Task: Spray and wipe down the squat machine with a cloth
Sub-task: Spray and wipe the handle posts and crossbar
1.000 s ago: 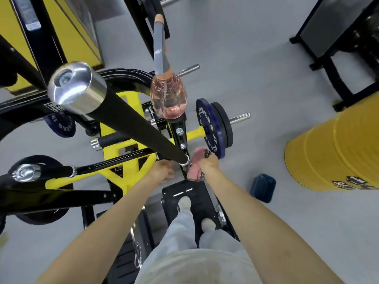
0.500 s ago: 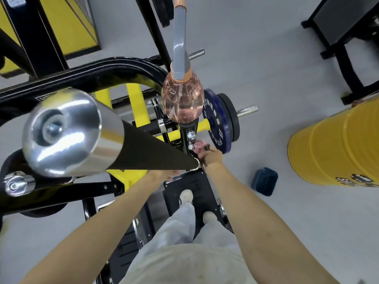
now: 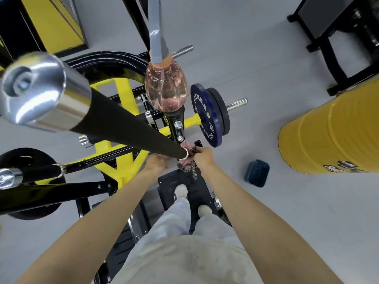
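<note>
Clutching the crumpled pink cloth (image 3: 188,166) (checked trim): right hand (image 3: 205,158); left hand (image 3: 156,163), grip unclear.

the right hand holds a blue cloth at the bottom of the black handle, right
Not quite: the cloth is pink, not blue. The head view shows the right hand holding it at the bottom of the black handle.

Seen from above, a person stood on the black footplate (image 3: 164,181) of a yellow-and-black squat machine (image 3: 123,103). The right hand (image 3: 205,158) gripped a pink cloth (image 3: 187,163) where a black handle (image 3: 131,128) ended. The left hand (image 3: 156,163) lay just beside it, below a pink spray bottle (image 3: 166,93).
</note>
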